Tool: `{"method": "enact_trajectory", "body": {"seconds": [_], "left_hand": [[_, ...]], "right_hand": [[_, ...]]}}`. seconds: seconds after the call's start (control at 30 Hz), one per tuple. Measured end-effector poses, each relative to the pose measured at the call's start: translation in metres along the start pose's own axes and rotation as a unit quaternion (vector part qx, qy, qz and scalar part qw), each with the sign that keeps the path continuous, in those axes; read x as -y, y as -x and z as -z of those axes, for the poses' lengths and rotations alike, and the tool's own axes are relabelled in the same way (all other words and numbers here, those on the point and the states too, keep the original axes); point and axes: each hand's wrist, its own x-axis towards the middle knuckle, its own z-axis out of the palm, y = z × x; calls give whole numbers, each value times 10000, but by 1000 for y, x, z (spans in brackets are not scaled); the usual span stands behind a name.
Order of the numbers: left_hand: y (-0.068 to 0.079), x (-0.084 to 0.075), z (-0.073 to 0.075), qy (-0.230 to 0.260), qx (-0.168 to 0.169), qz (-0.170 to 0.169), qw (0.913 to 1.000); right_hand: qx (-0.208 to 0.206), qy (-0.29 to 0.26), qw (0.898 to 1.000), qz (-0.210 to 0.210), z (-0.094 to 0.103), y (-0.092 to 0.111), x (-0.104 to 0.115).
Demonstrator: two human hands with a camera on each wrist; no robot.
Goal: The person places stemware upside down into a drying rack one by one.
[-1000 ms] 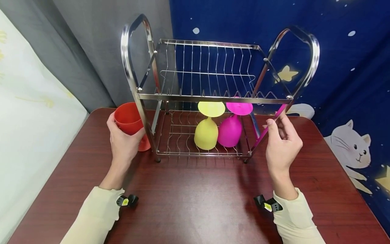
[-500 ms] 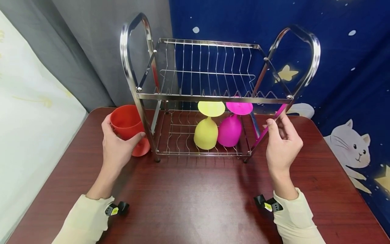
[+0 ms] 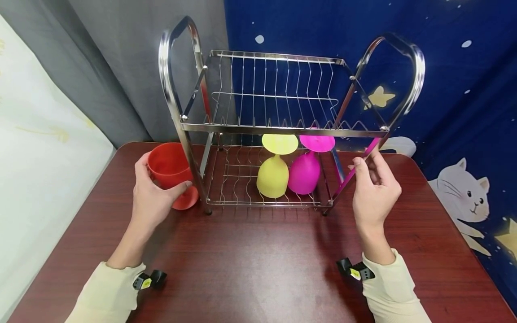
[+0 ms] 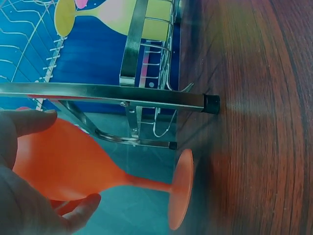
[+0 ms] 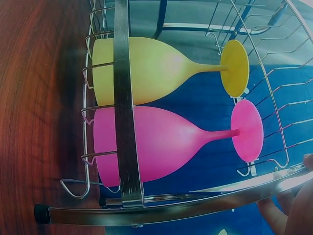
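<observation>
My left hand point(image 3: 152, 193) grips the bowl of a red goblet point(image 3: 167, 163), thumb on the near side and fingers round the far side. The goblet is upright, just left of the metal dish rack point(image 3: 266, 205); its foot point(image 4: 181, 190) is low by the tabletop, and I cannot tell whether it touches. On the rack's lower tier a yellow goblet point(image 3: 273, 177) and a magenta goblet point(image 3: 304, 175) stand upside down, side by side, feet up. My right hand point(image 3: 374, 190) holds the rack's right front post, thumb in front; in the right wrist view only part of that hand shows.
The rack's upper wire tier point(image 3: 278, 96) sits above the goblets, its front bar crossing just in front of their feet. A reddish-brown wooden table point(image 3: 258, 260) carries the rack. Grey and blue curtains point(image 3: 291, 27) hang close behind.
My left hand has moved left and towards me with the red goblet, most of it in the first half second. My right hand stays on the post; the rack looks nearly unmoved.
</observation>
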Motion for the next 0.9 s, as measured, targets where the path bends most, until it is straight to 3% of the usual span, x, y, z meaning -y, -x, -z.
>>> {"method": "enact_trajectory", "body": {"seconds": [0.23,0.37,0.6,0.77,0.9], "left_hand": [[-2,5,5,21,440,-145,9989],[-3,8,7,90,621,-170,9979],[-8,13,13,651,758,-214,9948],[-12,18,19,1207,1041,-481,9860],[-15,22,25,1632,1389,-741,9739]], "right_hand": [[-9,-19,10000,-32,-1,0,0],[-16,-105,9999,-56,-3,1,11],[14,-247,9997,-77,-7,2,21],[-21,-151,9999,-40,-7,2,20],[-41,-74,10000,-36,-6,2,17]]}}
